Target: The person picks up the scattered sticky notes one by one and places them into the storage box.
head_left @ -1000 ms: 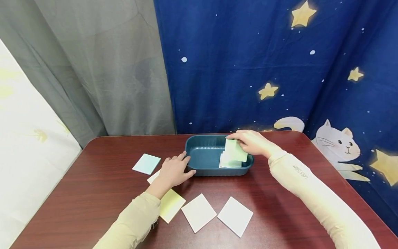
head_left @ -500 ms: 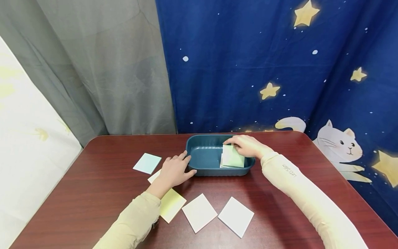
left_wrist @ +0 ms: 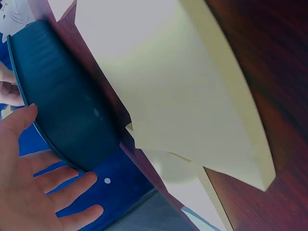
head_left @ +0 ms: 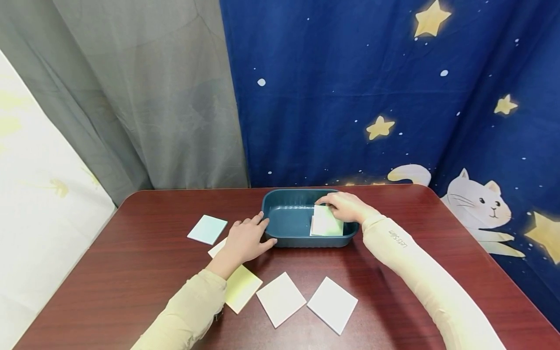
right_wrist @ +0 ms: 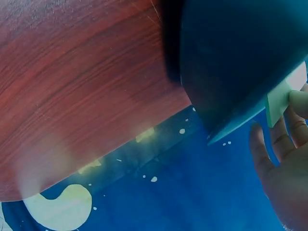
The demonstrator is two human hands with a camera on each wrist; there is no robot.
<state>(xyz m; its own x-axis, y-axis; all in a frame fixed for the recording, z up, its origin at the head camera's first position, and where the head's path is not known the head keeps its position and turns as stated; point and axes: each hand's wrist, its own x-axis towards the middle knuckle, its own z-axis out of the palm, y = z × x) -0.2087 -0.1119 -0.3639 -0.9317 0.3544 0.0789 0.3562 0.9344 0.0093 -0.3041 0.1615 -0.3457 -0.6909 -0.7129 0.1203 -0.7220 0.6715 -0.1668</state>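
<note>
A dark teal oblong container (head_left: 302,241) stands at the table's back middle. My right hand (head_left: 343,206) reaches in over its right end and pinches a pale green sticky note pad (head_left: 328,221), thumb against its face in the right wrist view. A lighter pad peeks out behind the green one's left edge. At the container's left end, my left hand (head_left: 245,239) rests with spread, relaxed fingers touching the rim; the left wrist view has the thumb (left_wrist: 26,118) at that rim. Under the left wrist lies a yellow sticky note pad (head_left: 240,290), partly covered by the sleeve.
Two whitish pads, one cream (head_left: 281,299) and one white (head_left: 333,305), lie in front of the container. A light blue pad (head_left: 207,229) is to the left, and a pale pad (head_left: 217,248) is half hidden behind the left hand. Curtains (head_left: 341,97) hang behind the table.
My right hand has moved down and slightly left, lowering the green pad over the lighter ones in the container. The left hand has stayed at the rim.
</note>
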